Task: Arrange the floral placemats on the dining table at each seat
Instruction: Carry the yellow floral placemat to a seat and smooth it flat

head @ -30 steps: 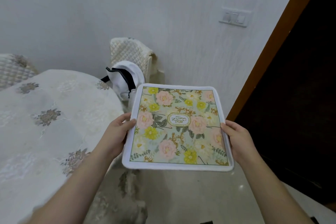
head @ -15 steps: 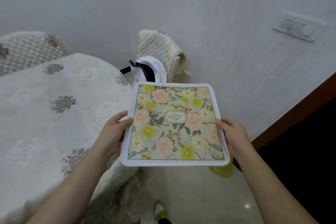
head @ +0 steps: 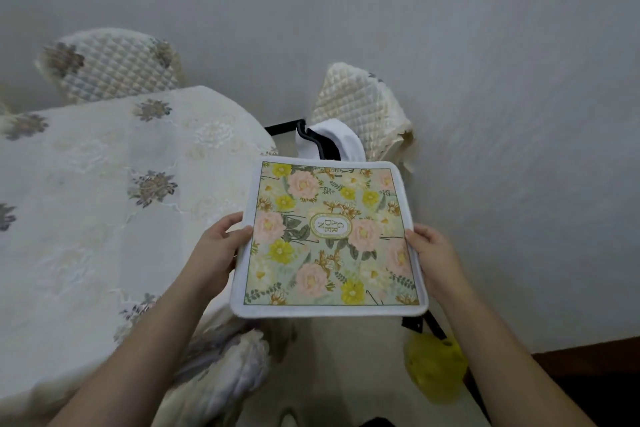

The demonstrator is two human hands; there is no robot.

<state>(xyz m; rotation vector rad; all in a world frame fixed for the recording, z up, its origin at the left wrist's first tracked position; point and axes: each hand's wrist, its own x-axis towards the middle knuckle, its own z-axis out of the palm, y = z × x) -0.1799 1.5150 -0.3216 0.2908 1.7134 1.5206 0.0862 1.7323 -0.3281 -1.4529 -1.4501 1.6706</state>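
Head view is swinging further left than a second ago: the wall switch and the brown door frame that were sitting at 2 o'clock are gone from sight, and a second chair back is now showing at 10 o'clock. The hands are keeping the same hold throughout.

Nearest, a soft yellow bag point(head: 437, 371) is lying on the pale glossy floor point(head: 332, 374) at 5 o'clock; it was hidden a second ago. Just above it the floral placemat point(head: 330, 236) is being held flat in the air, off the right edge of the table point(head: 86, 218), not yet resting on it. It is a rounded square with a thick white fabric border, printed with pink and yellow blooms and an oval label at its middle. The left hand point(head: 218, 246) is pinching its left border, thumb on top and fingers curled beneath; the right hand point(head: 433, 253) is gripping the right border the same way.

At 9 o'clock the table is wearing a cream embroidered cloth with grey-brown flower motifs, its fringe hanging down at 7 o'clock. Beyond the placemat, at 12 o'clock, a white bag point(head: 332, 137) with black straps is leaning on a chair point(head: 360, 107) covered in quilted, diamond-stitched cream fabric. A second quilted chair point(head: 110, 66) is standing at 10 o'clock against the pale textured wall point(head: 485, 45).
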